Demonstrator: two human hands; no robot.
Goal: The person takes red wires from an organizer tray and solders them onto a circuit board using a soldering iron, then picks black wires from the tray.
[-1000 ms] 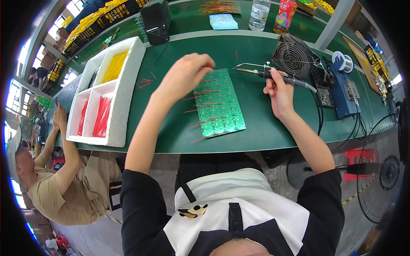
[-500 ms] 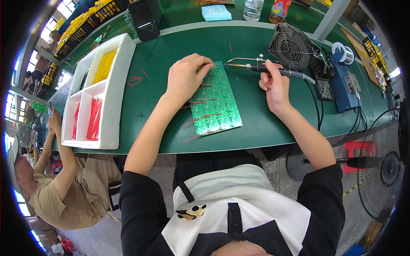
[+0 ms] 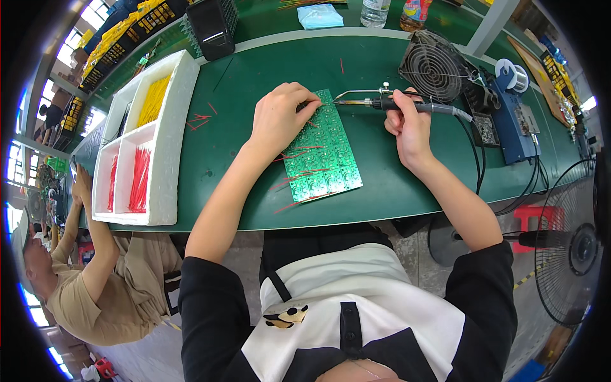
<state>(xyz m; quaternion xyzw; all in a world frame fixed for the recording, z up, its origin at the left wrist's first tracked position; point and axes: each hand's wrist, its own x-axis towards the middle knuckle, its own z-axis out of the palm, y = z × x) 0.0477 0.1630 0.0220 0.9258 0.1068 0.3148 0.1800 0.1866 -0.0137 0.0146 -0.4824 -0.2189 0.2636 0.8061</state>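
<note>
A green circuit board [image 3: 334,153] lies lengthwise on the green bench, with several red wires [image 3: 309,148] on it, some jutting past its left edge. My left hand [image 3: 277,120] is over the board's far left part, thumb and forefinger pinched together; what they hold, if anything, is too small to make out. Held in my right hand [image 3: 410,134] is a black-handled soldering iron [image 3: 388,103] with a thin metal guide along its top. Its tip points left, just over the board's far end, close to my left fingertips. Whether it touches the board I cannot tell.
A white foam tray [image 3: 167,184] with red and yellow wires stands left, loose red wires [image 3: 199,120] beside it. A fan [image 3: 435,67], solder spool [image 3: 511,76] and blue soldering station [image 3: 512,121] stand right, cables trailing. Another person [image 3: 95,280] sits at the far left.
My left fingertips and the iron's tip have shifted slightly toward me along the board. Both hands keep their grip; the board lies nearly as before.
</note>
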